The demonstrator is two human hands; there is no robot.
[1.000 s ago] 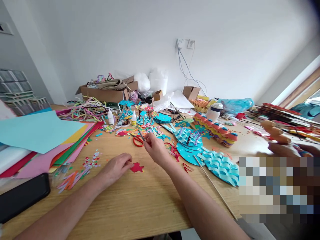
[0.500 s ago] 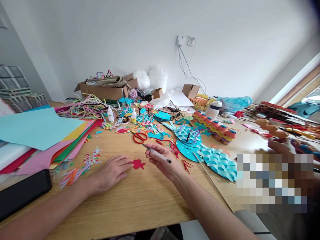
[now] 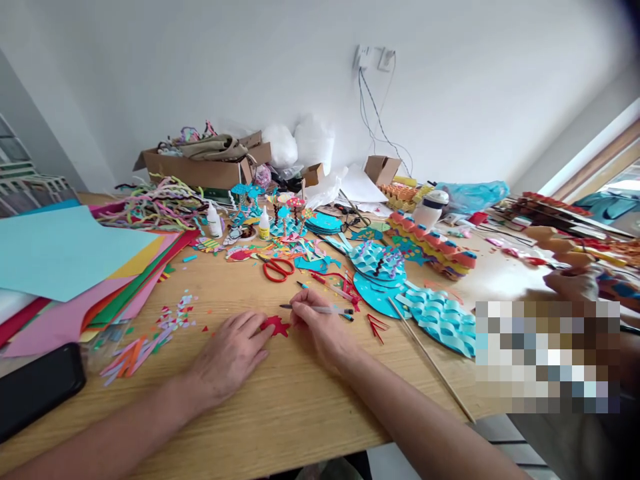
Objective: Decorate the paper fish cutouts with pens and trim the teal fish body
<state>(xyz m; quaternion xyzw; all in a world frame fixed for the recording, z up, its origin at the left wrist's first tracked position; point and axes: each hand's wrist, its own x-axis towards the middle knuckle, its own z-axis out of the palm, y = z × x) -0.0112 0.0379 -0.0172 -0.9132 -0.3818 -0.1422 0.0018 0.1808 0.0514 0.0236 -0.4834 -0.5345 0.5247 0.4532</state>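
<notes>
Wooden tabletop [image 3: 280, 420], red cutout [image 3: 278, 326] — white wall [image 3: 215, 67]

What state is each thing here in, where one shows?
Red paper cutout: lying flat, touched by left hand
Slim grey pen: gripped in right hand
Red-handled scissors: lying down, blade opening unclear
Two white plastic glue bottles: upright
Brown cardboard box: open, filled
Black rectangular phone: lying flat, screen state unclear
Long thin wooden stick: lying down
White wall plug: plugged in
</notes>
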